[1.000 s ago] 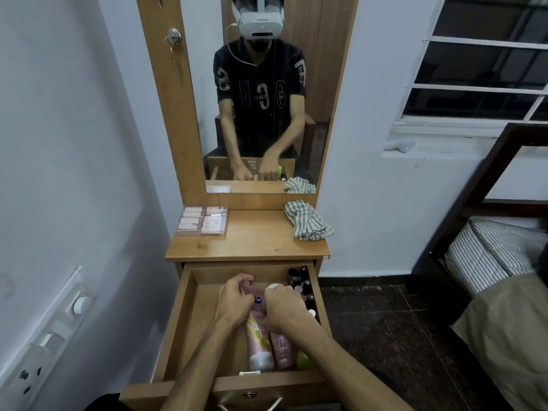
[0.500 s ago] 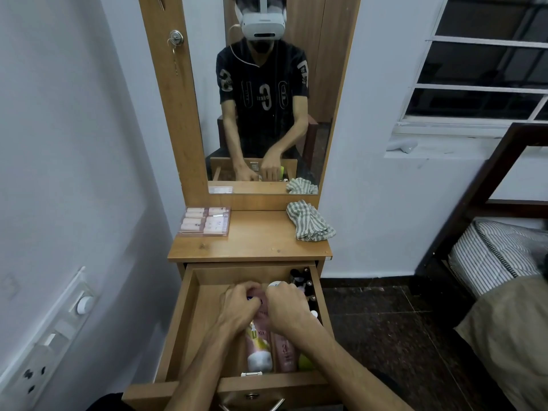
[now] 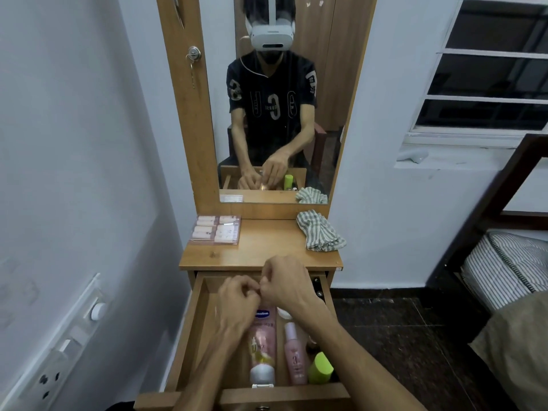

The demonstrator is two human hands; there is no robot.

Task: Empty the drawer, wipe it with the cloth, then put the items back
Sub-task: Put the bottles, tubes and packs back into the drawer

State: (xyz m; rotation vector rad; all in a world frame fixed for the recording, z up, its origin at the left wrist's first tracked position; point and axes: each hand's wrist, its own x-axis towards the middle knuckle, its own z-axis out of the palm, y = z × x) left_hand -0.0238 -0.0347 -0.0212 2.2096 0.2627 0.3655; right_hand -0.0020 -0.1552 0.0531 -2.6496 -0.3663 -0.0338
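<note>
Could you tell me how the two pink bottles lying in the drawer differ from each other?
The Vaseline tube is wider and longer than the slim pink bottle on its right. The tube bears a blue label near its far end and a white cap pointing toward the drawer front; the slim bottle has a pale cap pointing away and dark print on its body. Both are pink and lie flat, side by side, lengthwise in the drawer.

The drawer [image 3: 189, 336] and desk [image 3: 267, 247] are honey-brown wood. At 1 o'clock on the desk lies a cloth [image 3: 318, 234] striped grey-green on white; at 11 o'clock, a clear pack of pale pink tubes [image 3: 216, 229]. In the drawer lie a pink lotion tube [image 3: 262, 342] with a blue label and white cap, a pink bottle [image 3: 295, 357], and a lime-green cap [image 3: 320, 369] at 5 o'clock.
</note>
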